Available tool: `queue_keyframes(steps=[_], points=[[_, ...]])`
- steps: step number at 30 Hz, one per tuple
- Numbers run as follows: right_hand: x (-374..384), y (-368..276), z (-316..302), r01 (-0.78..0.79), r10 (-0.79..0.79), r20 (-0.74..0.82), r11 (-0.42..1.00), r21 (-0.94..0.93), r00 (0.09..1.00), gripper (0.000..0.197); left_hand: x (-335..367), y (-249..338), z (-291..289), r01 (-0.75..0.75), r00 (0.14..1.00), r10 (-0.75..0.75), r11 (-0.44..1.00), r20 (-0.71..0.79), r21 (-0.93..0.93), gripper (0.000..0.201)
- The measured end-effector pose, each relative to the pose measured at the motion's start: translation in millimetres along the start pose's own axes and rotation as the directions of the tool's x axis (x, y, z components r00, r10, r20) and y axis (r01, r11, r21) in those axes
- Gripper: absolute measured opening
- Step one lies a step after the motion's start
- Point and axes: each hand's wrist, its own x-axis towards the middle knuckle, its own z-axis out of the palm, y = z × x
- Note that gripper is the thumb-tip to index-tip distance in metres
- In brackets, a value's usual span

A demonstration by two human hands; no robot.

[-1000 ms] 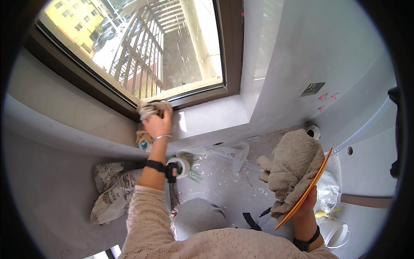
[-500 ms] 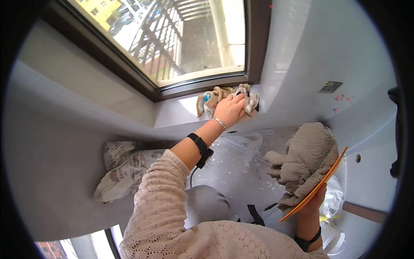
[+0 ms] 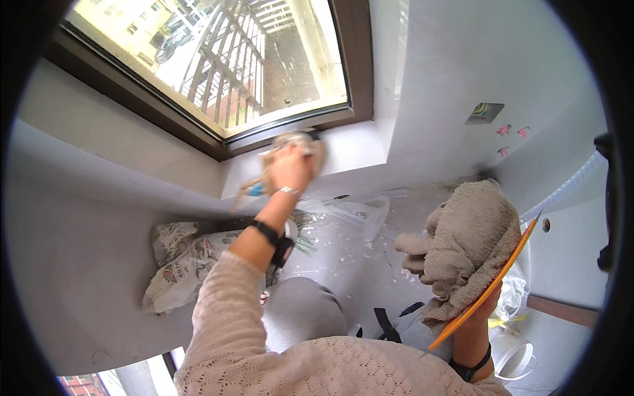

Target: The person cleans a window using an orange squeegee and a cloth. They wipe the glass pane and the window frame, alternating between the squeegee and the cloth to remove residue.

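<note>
My left hand (image 3: 290,170), blurred by motion, presses a bunched tan and white rag (image 3: 269,162) onto the white windowsill (image 3: 356,148), close under the brown window frame (image 3: 360,72). One corner of the rag, with a blue patch, hangs over the sill's front edge. At the lower right, my right hand (image 3: 482,310) grips a thin orange board (image 3: 492,287), seen nearly edge-on. A thick grey-brown towel (image 3: 472,231) lies bunched against the board's left face. The board partly hides the fingers of that hand.
Below the sill, a dirty white sack (image 3: 191,270) lies by the left wall. Clear plastic (image 3: 376,218) and pale flakes litter the grey floor. A white bucket (image 3: 514,356) stands at the lower right. An open wall box (image 3: 485,113) sits in the right wall.
My left hand has swept the rag leftward along the sill, uncovering the sill's right end. My right hand keeps its hold on the board and towel, nearly unmoved. The view has shifted slightly.
</note>
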Motion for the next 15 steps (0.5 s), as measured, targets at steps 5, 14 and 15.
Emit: queue_keyframes(steps=[5,14,15], points=[[-7,-2,8,0.044,-0.045,-0.026,0.997,-0.057,0.999,0.082,59,118,6,-0.175,0.985,0.161,0.889,-0.069,-0.423,0.022],[-8,1,5,0.033,-0.036,-0.107,0.999,-0.028,0.994,0.076,-28,75,-94,-0.212,0.371,0.831,0.511,0.415,-0.833,0.017],[-8,1,4,0.025,-0.03,-0.15,0.999,-0.03,0.988,0.077,-29,63,-106,-0.055,0.431,0.782,0.521,0.451,-0.852,0.018]])
